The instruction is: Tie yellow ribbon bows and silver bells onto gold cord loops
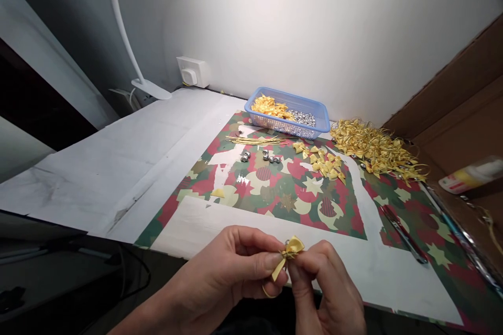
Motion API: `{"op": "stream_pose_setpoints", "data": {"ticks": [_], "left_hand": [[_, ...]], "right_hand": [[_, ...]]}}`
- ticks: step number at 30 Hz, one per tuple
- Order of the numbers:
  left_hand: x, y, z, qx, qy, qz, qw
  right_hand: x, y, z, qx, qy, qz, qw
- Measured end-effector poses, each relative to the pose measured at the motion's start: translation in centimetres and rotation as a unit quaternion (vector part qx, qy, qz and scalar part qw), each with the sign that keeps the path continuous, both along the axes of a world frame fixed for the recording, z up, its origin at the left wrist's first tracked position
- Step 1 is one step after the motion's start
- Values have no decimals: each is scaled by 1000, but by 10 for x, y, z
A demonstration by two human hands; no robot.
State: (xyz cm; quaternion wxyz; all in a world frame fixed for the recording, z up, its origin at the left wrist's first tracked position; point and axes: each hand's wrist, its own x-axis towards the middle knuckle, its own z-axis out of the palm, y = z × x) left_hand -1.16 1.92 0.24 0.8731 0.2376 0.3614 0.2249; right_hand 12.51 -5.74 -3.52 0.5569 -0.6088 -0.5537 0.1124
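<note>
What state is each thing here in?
Left hand: pinching the bow
Right hand: closed against the bow
Bow: held between both hands
Blue basket: uncovered, partly filled
Yellow cords: loosely bundled
Silver beads: loose, in clusters
Small bows: scattered
Ribbon pile: heaped
Metal tool: lying flat
Lamp: standing, head unseen

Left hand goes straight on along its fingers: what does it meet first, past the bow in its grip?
Most likely the right hand: the left hand points toward it, with the yellow bow at their fingertips. Exact gap unclear from one view.
</note>
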Motion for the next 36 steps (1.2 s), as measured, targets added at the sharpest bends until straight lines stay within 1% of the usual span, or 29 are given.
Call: {"op": "stream_pose_setpoints", "data": {"ticks": [2,6,10,14,17,22,25,31,36], "left_hand": [[-1,-1,3,19,9,4,1000],[0,-1,6,41,19,-1,999],[0,-1,7,55,29,7,998],[-2,-4,6,64,40,-5,997],[-3,-4,6,53,30,-11,998],[-2,-1,9,41,18,-5,999],[-2,0,11,34,15,-16,999],[-4,0,9,25,14,-21,999],[-3,1,9,21,-3,-10,1000]], "right_hand": [[5,1,-1,-3,16,20,1000],[16,3,-5,-9,63,86,994],[18,3,-7,-3,80,108,991],[12,2,-7,21,83,100,991],[11,2,-9,36,61,86,994],[12,1,-10,18,6,75,997],[13,1,-10,18,4,77,997],[14,2,-7,14,-3,91,996],[15,1,-8,9,-3,92,996]]}}
